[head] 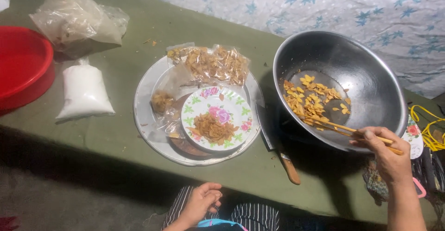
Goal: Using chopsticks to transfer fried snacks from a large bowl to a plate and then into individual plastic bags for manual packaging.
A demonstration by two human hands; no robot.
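The right hand (387, 152) pinches chopsticks (352, 131) reaching into the metal bowl (371, 78) of chips (308, 99). The left hand (201, 203) rests loosely curled, holding nothing. A knife (278, 147) lies between the bowl and the tray (146, 115)

One steel bowl (343, 80) of fried chips at 3 o'clock, two wooden chopsticks (345, 129), one flowered plate (217, 118), one round metal tray (147, 115), one knife (278, 150), one red basin (23, 66) at 9 o'clock, one white powder bag (84, 92), two hands, right (387, 154), left (201, 203)
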